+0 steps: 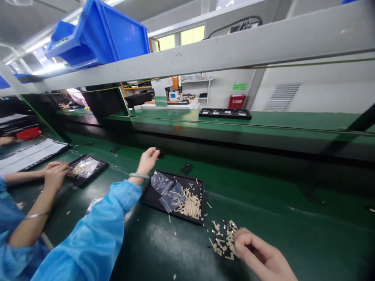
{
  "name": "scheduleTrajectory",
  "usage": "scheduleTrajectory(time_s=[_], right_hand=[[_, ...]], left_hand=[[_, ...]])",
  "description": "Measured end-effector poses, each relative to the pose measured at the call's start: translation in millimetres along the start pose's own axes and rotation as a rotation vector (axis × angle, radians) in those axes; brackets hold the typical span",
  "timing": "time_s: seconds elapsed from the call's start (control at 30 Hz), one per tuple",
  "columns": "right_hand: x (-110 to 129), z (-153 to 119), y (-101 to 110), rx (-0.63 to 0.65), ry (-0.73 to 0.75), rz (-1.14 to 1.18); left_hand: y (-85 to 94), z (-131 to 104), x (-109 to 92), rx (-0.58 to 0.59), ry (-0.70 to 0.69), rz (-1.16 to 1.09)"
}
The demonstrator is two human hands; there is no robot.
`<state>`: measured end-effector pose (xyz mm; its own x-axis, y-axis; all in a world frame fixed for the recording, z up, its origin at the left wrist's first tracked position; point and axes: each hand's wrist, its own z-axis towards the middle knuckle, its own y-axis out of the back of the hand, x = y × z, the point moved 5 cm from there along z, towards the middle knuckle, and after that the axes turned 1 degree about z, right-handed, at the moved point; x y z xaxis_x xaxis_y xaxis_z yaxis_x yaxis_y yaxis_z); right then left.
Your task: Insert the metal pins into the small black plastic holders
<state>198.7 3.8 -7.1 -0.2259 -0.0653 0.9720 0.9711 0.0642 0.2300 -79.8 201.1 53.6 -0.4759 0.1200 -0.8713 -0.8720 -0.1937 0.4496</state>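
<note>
My left hand [149, 159], with a bracelet at the wrist and a blue sleeve, reaches past the back left corner of a black tray [172, 210]. Its fingers pinch a small dark piece [160, 153]. Inside the tray lie clear plastic bags [161, 182] and a heap of small beige strips [191, 203]. At the lower right, my right hand [258, 249] rests by the right edge of a loose pile of beige and dark bits [218, 239]. Its thumb and forefinger are pressed together, and whatever they hold is too small to make out.
At the left, another person's hands [55, 175] touch a second black tray [99, 167] with strips and plastic. A flat dark piece [187, 168] lies behind my tray. A grey shelf beam [187, 58] crosses above, carrying a blue bin [117, 35]. A partitioned black tray [225, 113] stands beyond.
</note>
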Motion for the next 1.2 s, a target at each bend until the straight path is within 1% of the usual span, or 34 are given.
scheduleTrajectory(time_s=[0.03, 0.07, 0.1, 0.13, 0.17, 0.2, 0.23, 0.3, 0.33, 0.4, 0.57, 0.8, 1.0, 1.2], right_hand=[[5, 2, -3, -0.008, 0.012, 0.011], [10, 5, -8, -0.007, 0.018, 0.027], [14, 6, -14, 0.005, 0.023, 0.047], [17, 8, -21, 0.022, 0.032, 0.065], [20, 8, -28, 0.045, 0.045, 0.075], [23, 8, -34, 0.068, 0.062, 0.076], [25, 7, -40, 0.083, 0.079, 0.071], [25, 5, -47, 0.086, 0.094, 0.055], [23, 4, -49, 0.08, 0.087, 0.051], [20, 2, -51, 0.065, 0.069, 0.063], [16, 0, -55, 0.083, 0.054, 0.065], [10, -1, -63, 0.117, 0.042, 0.057], [9, -1, -60, 0.115, 0.047, 0.023], [13, -1, -56, 0.106, 0.052, 0.012]], left_hand=[[-11.0, -20, -3, 0.04, 0.004, -0.052], [-24.6, -44, -7, 0.111, 0.0, -0.146], [-42.0, -71, -10, 0.252, 0.018, -0.444], [-59.6, -98, -14, 0.407, 0.067, -0.719], [-75.7, -124, -16, 0.549, 0.14, -0.931], [-89.2, -147, -17, 0.657, 0.235, -1.095], [-99.4, -165, -17, 0.709, 0.342, -1.233], [-110.9, -186, -13, 0.705, 0.505, -1.441], [-113.5, -190, -10, 0.681, 0.557, -1.511], [-115.5, -193, -7, 0.654, 0.604, -1.593], [-115.9, -195, -7, 0.651, 0.621, -1.662], [-115.6, -199, -5, 0.624, 0.63, -1.666], [-111.3, -198, -8, 0.627, 0.598, -1.619], [-102.3, -197, -10, 0.521, 0.504, -1.423]])
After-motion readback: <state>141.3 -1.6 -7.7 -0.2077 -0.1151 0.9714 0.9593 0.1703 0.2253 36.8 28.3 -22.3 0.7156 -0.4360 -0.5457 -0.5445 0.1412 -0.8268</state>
